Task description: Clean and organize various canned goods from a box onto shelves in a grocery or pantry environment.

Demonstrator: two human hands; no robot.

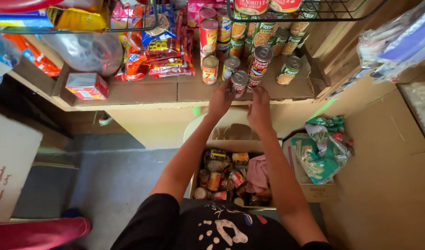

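Head view, looking down on two bare arms stretched up to a cardboard-lined shelf [143, 92]. Judging by the scene, shelf stocking about midway: many tins [249, 28] already standing in rows and stacks at the back of the shelf, four or five more standing loose near the front edge, but a box [224, 178] down below, between the arms, still well filled with tins and jars, so plenty left to bring up. Left hand [220, 99] raised to the shelf edge, fingers curled around the lower part of a small tin with red label [238, 83], seems to grip it, though hard to tell how tightly. Right hand [260, 109] just beside, fingers half open and pointing upward, touching or nearly touching the foot of a tall red tin [260, 62]; cannot tell if really holding anything. Small tin standing upright on the shelf, right at the front edge, between both hands and close under the tall one. Also seen: a green-labelled tin [288, 69] to the right, snack packets [161, 51] and a small red carton [86, 85] to the left, a green bag [321, 148] beside the box.
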